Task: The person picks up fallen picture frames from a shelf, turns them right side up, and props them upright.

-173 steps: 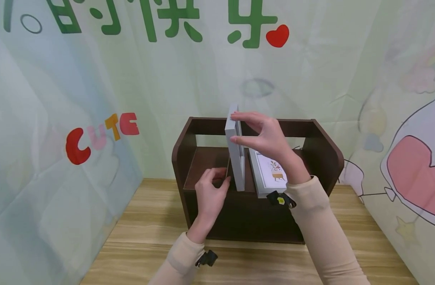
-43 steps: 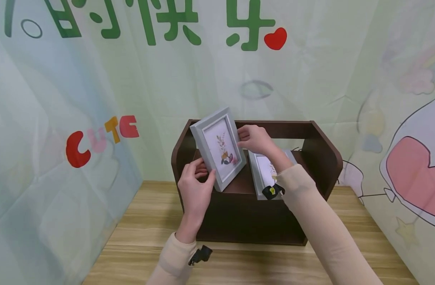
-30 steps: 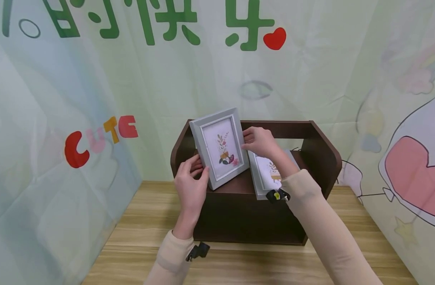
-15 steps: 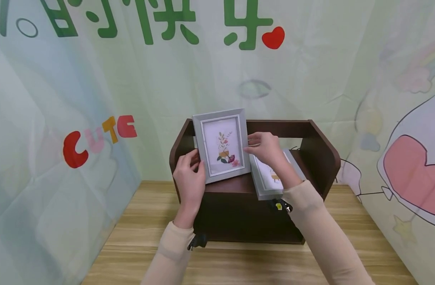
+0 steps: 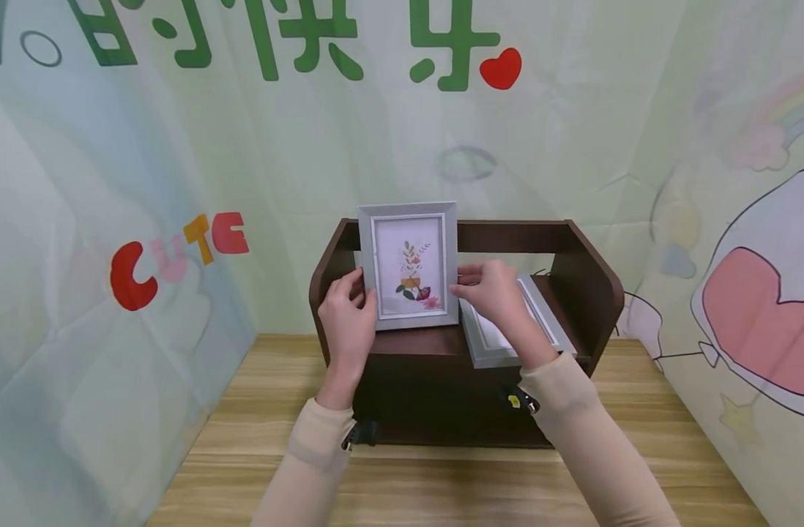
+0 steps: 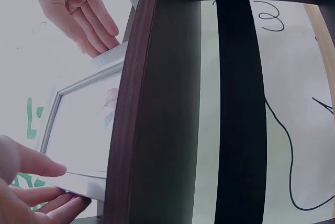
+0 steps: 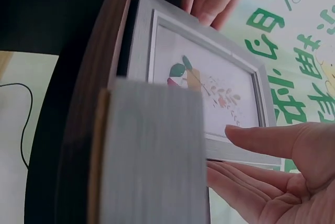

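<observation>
A grey picture frame with a flower print stands near upright on the upper shelf of a dark brown desk rack, its front facing me. My left hand pinches its left edge, thumb in front and fingers behind, which the left wrist view also shows at the frame's border. At the opposite edge my right hand pinches it the same way; in the right wrist view the thumb lies over the front. A second grey picture frame lies face up to the right, partly covered by my right hand.
The rack's side panels rise on both sides, with a rail across the back. Beneath it is a wood-grain table. A printed cloth backdrop hangs behind and along both sides.
The upright frame was edge-on, then swung round to face me and straightened. My left hand has gone from beside the frame to its left edge; my right has come down from its top.
</observation>
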A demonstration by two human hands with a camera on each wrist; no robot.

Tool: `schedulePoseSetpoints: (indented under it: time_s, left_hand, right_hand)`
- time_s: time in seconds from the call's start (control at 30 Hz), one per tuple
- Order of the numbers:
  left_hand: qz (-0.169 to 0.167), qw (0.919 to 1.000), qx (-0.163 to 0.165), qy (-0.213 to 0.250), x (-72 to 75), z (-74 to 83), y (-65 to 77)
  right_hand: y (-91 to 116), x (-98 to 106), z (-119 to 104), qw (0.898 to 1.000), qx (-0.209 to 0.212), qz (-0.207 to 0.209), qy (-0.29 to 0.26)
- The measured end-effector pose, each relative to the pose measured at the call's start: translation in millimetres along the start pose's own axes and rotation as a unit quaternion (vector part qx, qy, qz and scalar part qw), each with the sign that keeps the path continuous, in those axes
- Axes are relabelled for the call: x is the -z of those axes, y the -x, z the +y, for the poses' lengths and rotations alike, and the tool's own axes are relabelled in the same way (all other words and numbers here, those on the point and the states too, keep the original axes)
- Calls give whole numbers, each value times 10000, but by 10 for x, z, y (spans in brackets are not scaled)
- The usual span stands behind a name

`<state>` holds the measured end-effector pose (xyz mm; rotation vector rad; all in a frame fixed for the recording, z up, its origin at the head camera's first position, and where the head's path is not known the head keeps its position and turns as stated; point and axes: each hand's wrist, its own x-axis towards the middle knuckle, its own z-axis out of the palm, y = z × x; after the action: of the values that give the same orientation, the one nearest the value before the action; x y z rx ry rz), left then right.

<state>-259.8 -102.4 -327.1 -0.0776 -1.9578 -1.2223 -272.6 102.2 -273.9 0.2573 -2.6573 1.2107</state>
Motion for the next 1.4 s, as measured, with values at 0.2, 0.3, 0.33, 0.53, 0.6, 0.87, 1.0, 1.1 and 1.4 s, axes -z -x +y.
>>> schedulePoseSetpoints:
  time_s: [0.2,0.3,0.33,0.53,0.6,0.87,1.0,1.1,1.4]
  left_hand:
    - [-174,9994,305,6,25,16,-6]
    - [-230,9988,435,68,40,36,6]
    - [-247,9986,467,96,44,42,11]
    - [-271,9979,580,-26,49,60,36]
    - [-263,9978,586,-145,49,61,42]
    - [-425,9956,806,-233,40,80,69]
    - [-326,9967,694,-261,24,94,85]
    - [-65,9991,264,-326,-12,126,117]
    - [221,9951,-938,-201,-215,316,246]
  right_hand:
    - [46,-70,-26,9997,188,169,-47]
    - [57,-97,-46,9997,165,177,-40]
    - [60,-104,-51,9997,168,178,-27]
    - [50,-141,-76,9997,153,179,-82]
    - [51,-159,-94,9997,155,155,-106]
    - [56,-205,-138,9998,98,85,-134]
    - [56,-191,-131,9998,108,-2,-163]
    - [70,-134,-113,9997,157,-61,-180]
    - [155,162,60,9998,75,84,143]
